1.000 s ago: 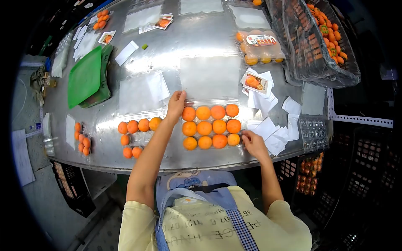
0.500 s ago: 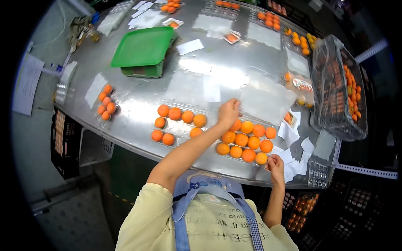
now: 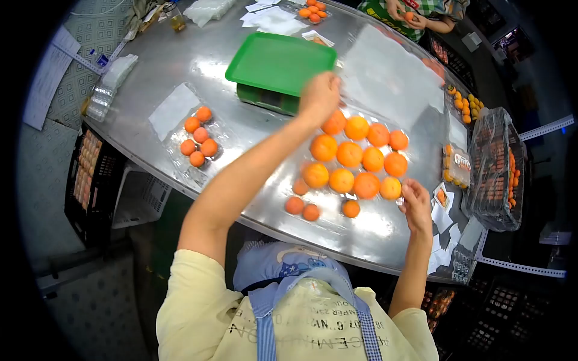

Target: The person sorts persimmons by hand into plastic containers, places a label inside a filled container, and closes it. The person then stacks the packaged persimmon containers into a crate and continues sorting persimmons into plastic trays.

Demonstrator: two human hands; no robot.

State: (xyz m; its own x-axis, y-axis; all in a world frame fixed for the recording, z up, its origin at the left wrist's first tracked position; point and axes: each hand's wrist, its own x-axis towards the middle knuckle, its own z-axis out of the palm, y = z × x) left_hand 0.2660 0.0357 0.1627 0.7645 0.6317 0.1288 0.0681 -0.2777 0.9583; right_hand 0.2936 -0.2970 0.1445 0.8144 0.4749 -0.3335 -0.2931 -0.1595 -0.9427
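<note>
The right hand (image 3: 416, 203), right of centre, pinches the near right edge of a clear tray (image 3: 372, 114) between thumb and fingers; its twelve oranges (image 3: 349, 154) fill the middle of the frame, above the bench (image 3: 259, 198). The left hand (image 3: 320, 96), upper centre, is at the far left corner beside a green lid (image 3: 283, 60), fingers curled, though blur hides whether they grip.

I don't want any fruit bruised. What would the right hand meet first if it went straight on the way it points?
Probably the rightmost middle-row orange, just ahead; depth is unclear, so the right hand might pass above or beside it.
</note>
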